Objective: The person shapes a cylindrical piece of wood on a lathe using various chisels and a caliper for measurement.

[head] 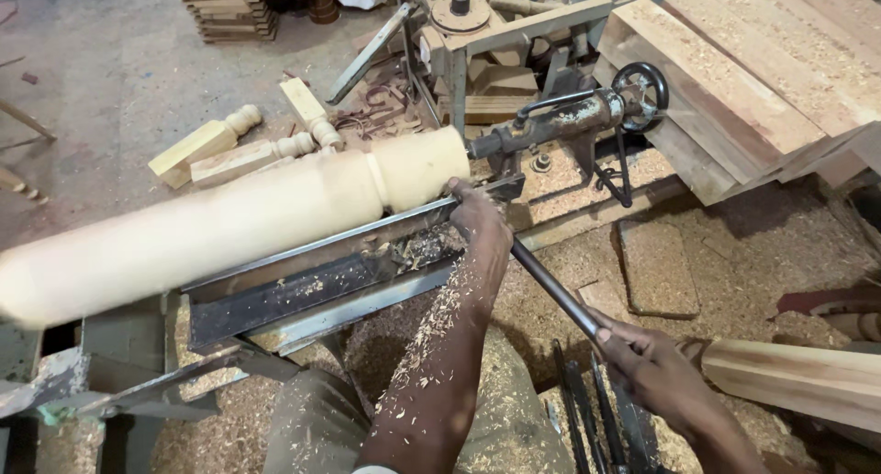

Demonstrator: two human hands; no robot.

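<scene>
the left hand (477, 215) is pressed down on the front end of a long dark turning chisel (551, 286), its fingers curled over the steel where it crosses the metal tool rest (367, 235) of the lathe; the forearm is flecked with pale shavings; the right hand (656, 368) sits further back, fingers wrapped tight round the chisel's rear end, low at the right of the view; the chisel runs as a slanted line between the two hands, its tip hidden under the left hand, just beside the workpiece; the wooden spindle (229, 222), a long pale cylinder blurred along its length, lies across the lathe from the lower left edge to the middle, with a cut groove and bead (372, 176) near its right end; that right end meets the tailstock (560, 121), a dark worn cylinder with a black handwheel (641, 93) at its far side; beneath the rest, the lathe bed (312, 295) holds wood chips, and sawdust (716, 245) covers the floor to the right; several turned balusters (229, 144) with rounded knobs lie on the floor beyond the spindle; stacked planks (762, 70) fill the upper right; a further pale wooden piece (798, 378) lies at the lower right, near the right hand.
</scene>
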